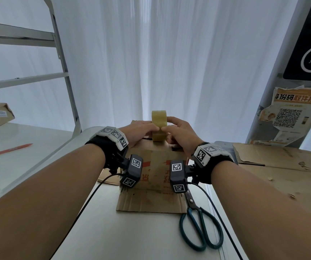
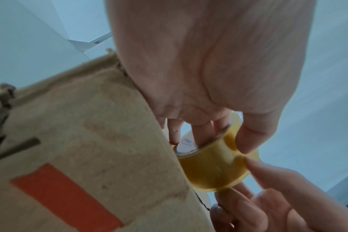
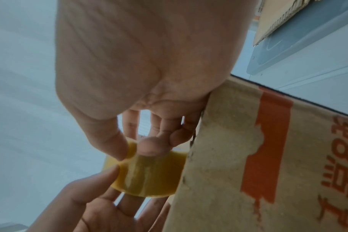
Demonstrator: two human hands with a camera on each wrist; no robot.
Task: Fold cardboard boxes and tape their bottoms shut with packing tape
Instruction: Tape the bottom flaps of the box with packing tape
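Here the tape roll (image 1: 159,126) stands upright on the cardboard box (image 1: 156,166), pinched between left hand (image 1: 138,133) and right hand (image 1: 181,135).

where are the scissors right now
In the head view, the teal-handled scissors lie on the white table, low and right of centre, just right of the cardboard box, below the right wrist.

Arms: my two bare forearms reach up from the lower corners of the head view toward the centre, each wrist wearing a black strap.
Left hand (image 1: 140,131): I see it centre frame, fingers curled, thumb tip pressed forward, pinching.
Right hand (image 1: 181,134): beside the left, thumb tip meeting my left thumb, fingers bent in a grip.
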